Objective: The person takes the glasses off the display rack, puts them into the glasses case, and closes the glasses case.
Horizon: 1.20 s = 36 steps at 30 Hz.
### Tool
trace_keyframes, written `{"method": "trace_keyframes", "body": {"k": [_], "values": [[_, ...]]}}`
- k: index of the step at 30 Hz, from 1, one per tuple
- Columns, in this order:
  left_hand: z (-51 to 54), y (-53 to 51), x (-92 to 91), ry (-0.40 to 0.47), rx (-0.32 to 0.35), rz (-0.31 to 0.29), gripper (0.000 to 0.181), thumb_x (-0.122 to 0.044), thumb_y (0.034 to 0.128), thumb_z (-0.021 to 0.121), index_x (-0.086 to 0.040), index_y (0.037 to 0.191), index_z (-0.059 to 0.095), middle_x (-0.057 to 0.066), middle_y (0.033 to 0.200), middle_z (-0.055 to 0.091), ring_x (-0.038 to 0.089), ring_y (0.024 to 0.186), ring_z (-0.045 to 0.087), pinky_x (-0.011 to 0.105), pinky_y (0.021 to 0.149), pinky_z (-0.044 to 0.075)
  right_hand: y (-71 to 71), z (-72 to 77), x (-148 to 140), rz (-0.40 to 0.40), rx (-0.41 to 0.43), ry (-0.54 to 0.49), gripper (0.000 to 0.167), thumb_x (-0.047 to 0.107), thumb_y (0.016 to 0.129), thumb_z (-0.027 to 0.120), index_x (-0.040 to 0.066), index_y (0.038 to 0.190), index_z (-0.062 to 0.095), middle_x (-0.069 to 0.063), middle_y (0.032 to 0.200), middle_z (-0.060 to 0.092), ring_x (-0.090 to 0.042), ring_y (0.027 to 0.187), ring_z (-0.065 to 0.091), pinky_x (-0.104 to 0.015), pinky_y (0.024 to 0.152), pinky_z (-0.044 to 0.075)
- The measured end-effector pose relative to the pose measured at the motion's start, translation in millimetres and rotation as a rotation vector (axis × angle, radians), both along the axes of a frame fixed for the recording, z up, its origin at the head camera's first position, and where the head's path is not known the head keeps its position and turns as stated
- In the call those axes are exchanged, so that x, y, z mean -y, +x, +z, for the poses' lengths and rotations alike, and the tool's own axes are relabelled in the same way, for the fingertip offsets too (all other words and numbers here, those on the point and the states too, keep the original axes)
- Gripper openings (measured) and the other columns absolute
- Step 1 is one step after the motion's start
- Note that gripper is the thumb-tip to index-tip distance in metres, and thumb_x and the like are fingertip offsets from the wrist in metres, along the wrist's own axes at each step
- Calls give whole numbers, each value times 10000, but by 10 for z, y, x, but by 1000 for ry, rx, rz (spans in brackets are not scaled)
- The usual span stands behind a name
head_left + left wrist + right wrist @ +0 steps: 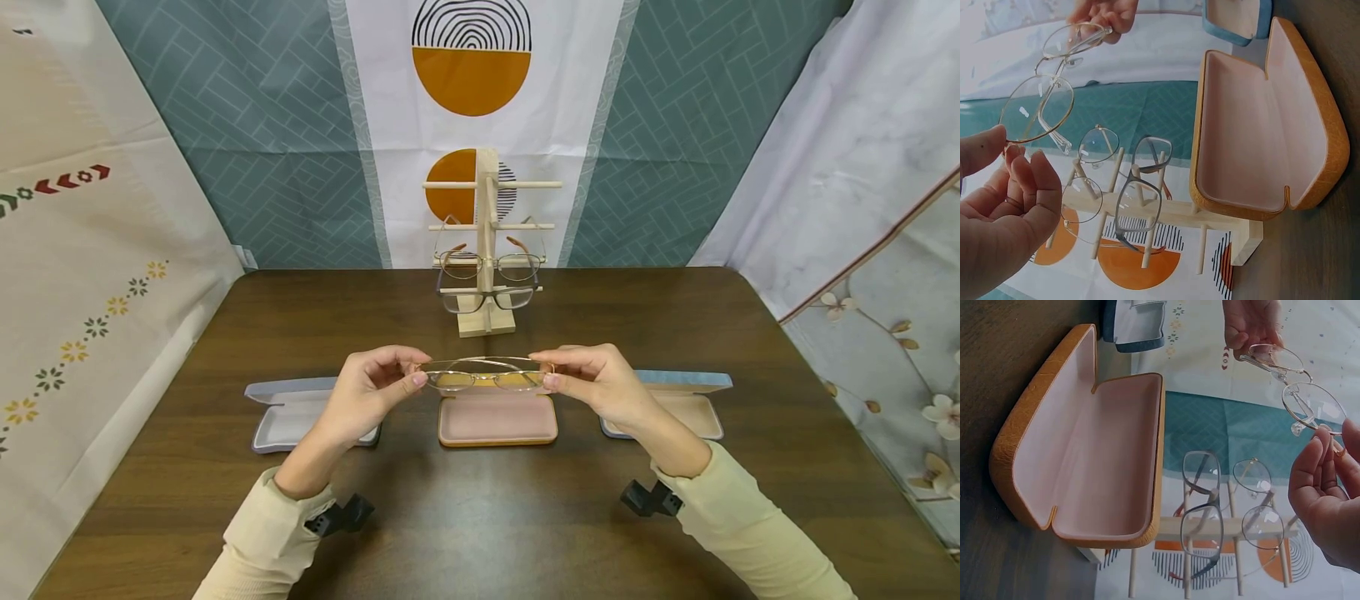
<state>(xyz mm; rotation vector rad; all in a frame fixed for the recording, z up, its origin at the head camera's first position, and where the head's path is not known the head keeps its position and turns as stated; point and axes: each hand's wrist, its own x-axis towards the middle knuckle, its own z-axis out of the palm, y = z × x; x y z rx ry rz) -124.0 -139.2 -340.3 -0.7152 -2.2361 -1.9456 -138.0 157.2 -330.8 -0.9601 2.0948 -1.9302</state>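
Hands: 2, left hand (369,387) and right hand (603,383) each pinching one end of the gold glasses (452,382)
Held: just that 1 pair, right between them
Stand (487,200): 1, past the hands, 2 more pairs (513,299) on it
Cases: 3, all open, orange case (498,421) between hands, grey case (288,425) by left, blue case (686,410) by right

My left hand (363,392) hides part of the grey-blue eyeglass case (281,425) left of its fingers; my right hand (600,382) hides part of the light-blue eyeglass case (686,408) right of its fingers. My fingertips (417,380) cover small parts of the gold-rimmed eyeglasses (484,377). Nearer me than my fingers, both cream sleeves (258,533) run off the head view's bottom edge.
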Motion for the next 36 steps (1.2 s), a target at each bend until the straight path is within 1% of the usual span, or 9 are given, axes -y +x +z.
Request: {"method": "trace_keyframes", "body": {"k": [7,12,15,18,22,25,30,34,36], "values": [[-13,-4,26,-5,-29,7,146,93,807,614,106,951,623,-15,704,546,70,598,495,188,492,405,18,18,17,-5,40,5,326,-21,849,598,-196,1115,529,7,886,635,-111,764,620,-258,670,529],[-30,-7,43,-11,-35,17,142,84,810,616,92,951,630,-2,718,557,85,607,508,195,502,410,27,5,38,-43,65,40,316,-16,846,604,-162,1122,551,14,878,654,-130,771,631,-272,673,531],[-43,-8,50,-33,-9,38,139,59,815,624,80,952,637,2,738,575,89,637,538,199,537,439,26,-21,56,-64,80,42,306,-20,845,605,-156,1115,558,7,846,658,-164,764,636,-285,677,533],[-60,-4,56,-60,28,61,135,27,823,632,70,951,643,22,758,592,91,662,552,205,570,457,24,-54,80,-82,93,29,285,-33,840,605,-160,1091,565,11,824,661,-152,746,635,-293,675,535],[-87,4,68,-82,64,81,132,3,835,628,64,951,646,65,795,617,97,695,567,218,615,474,29,-87,112,-99,105,14,260,-46,833,608,-164,1062,575,24,802,659,-111,719,625,-274,656,533],[-110,1,74,-81,80,82,135,1,839,624,69,954,645,70,807,626,102,703,573,218,625,475,29,-104,125,-111,105,10,248,-52,830,607,-171,1046,578,4,789,660,-107,705,622,-258,641,529],[-141,-7,82,-71,98,79,143,2,837,624,81,956,642,36,799,626,98,699,571,211,619,472,16,-131,142,-136,107,18,224,-74,827,598,-175,1026,584,-3,771,657,-103,691,617,-264,632,530],[-167,-4,99,-76,127,78,153,-10,842,624,80,964,639,103,828,631,92,705,570,214,614,471,9,-158,162,-152,130,40,222,-70,826,602,-161,1028,593,11,764,649,-100,685,610,-274,635,528],[-184,-2,110,-77,140,74,156,-13,842,625,80,966,638,154,850,629,90,711,570,215,614,471,9,-173,170,-159,138,51,224,-64,824,608,-152,1029,598,-16,769,647,-103,683,609,-287,637,529]]}}
